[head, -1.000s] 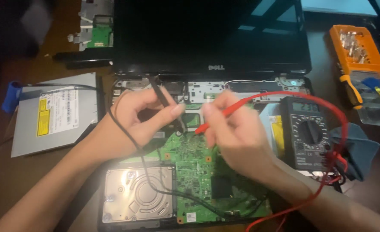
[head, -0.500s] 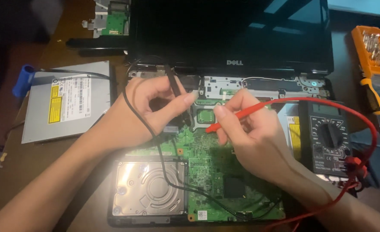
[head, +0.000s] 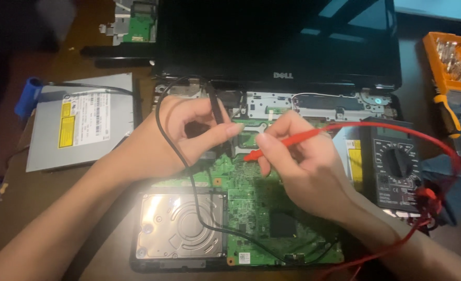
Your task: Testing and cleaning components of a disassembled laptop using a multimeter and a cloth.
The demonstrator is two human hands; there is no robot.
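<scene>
While both forearms enter from the bottom edge, the silver hard drive (head: 181,226) sits nearest, beside the green circuit board (head: 272,208) of the opened black laptop (head: 272,47). Left hand (head: 176,140) pinches the slim black probe (head: 216,112) between thumb and fingers, other fingers curled; probe stands near upright, tip hidden behind the thumb. Right hand (head: 303,166) grips the red probe (head: 288,143) pen-fashion; its long axis runs right to left, tip pointing left and down at the board between the hands. Tips lie close together; actual contact cannot be made out. Right of the board: black multimeter (head: 394,166), red lead looping to it. Farther left: grey optical drive (head: 82,125). Far right, orange case (head: 452,60), cut off.
</scene>
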